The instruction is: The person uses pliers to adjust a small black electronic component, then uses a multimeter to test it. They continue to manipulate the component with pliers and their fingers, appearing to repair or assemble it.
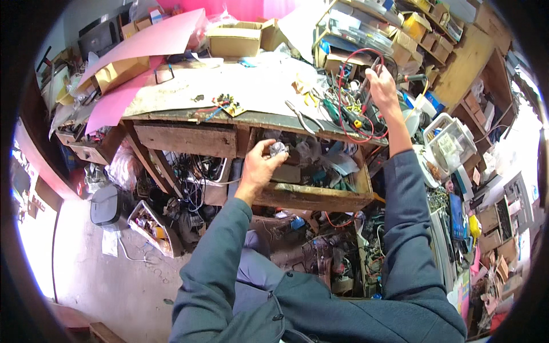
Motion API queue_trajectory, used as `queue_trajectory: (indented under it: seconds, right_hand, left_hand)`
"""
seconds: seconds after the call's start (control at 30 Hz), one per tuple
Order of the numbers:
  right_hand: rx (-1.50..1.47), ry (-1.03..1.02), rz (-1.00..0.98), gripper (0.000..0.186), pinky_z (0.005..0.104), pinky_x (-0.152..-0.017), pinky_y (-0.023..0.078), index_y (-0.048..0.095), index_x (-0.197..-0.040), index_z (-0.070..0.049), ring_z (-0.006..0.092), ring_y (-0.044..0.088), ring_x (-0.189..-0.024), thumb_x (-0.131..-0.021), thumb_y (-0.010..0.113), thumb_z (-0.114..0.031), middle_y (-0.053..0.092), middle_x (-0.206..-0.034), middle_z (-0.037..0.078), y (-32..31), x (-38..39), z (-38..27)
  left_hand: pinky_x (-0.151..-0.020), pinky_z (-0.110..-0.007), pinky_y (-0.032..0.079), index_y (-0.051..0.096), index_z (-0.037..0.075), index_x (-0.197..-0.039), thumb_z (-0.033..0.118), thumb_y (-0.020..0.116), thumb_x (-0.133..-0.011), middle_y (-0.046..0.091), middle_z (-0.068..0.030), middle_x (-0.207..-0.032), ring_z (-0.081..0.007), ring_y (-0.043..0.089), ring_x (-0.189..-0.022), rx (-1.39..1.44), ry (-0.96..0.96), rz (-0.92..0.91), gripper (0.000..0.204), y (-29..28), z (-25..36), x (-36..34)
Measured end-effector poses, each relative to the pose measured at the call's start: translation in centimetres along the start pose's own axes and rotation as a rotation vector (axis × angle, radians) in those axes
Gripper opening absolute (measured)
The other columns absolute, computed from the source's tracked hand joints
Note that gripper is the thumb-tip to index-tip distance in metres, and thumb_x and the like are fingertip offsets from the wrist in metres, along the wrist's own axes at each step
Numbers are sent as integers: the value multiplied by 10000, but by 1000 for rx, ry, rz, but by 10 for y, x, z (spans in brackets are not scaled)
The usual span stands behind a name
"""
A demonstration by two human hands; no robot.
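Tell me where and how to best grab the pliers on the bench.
Probably by the two handles, coming from the person's side, over the bench's front edge. The pliers lie with their nose pointing away and to the left, while the spread handles point back toward the person.

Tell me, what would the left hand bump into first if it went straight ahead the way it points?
Probably the workbench's front edge, just beyond the left hand and the small grey part it holds. Depth is unclear: if the hand is high enough, it might pass over.
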State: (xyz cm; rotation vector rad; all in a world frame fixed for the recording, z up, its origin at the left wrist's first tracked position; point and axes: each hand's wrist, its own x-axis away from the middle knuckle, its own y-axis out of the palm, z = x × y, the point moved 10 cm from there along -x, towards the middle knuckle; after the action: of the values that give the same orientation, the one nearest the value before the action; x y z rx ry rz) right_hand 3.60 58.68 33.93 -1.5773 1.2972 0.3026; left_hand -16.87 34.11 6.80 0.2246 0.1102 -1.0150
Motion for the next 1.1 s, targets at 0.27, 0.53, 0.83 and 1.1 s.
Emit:
queue_trajectory:
  seconds: [0.27,0.53,0.83,1.1]
  right_hand:
    - [-1380,393,-128,138,297,-447,576,528,-996,-67,217,709,-602,-937,608,-162,691,-824,128,74,180,-53]
    - [-1585,458,12,150,306,-507,553,677,-1039,-3,183,666,-584,-943,624,-106,706,-826,120,149,222,-31]
    - [-1282,413,-6,163,268,-505,531,693,-1071,-12,181,681,-602,-965,638,-123,732,-855,146,145,221,-36]
    - [-1192,368,-39,169,285,-516,539,684,-1083,2,186,676,-603,-977,630,-117,730,-870,161,146,221,-42]
  left_hand:
    - [-827,-383,580,452,-25,-1374,242,634,-950,681,-193,-1098,-250,696,-921,542,-196,-181,533,2,1,3]
    - [-795,-378,551,589,25,-1175,375,520,-1006,697,-159,-1011,-231,667,-856,685,-295,-230,395,2,-10,0]
    - [-678,-345,489,590,56,-1118,393,493,-1018,672,-158,-914,-207,582,-717,596,-477,-194,365,3,-26,2]
    - [-645,-335,471,587,67,-1080,376,550,-1003,670,-158,-891,-198,568,-679,661,-467,-193,321,3,-23,1]
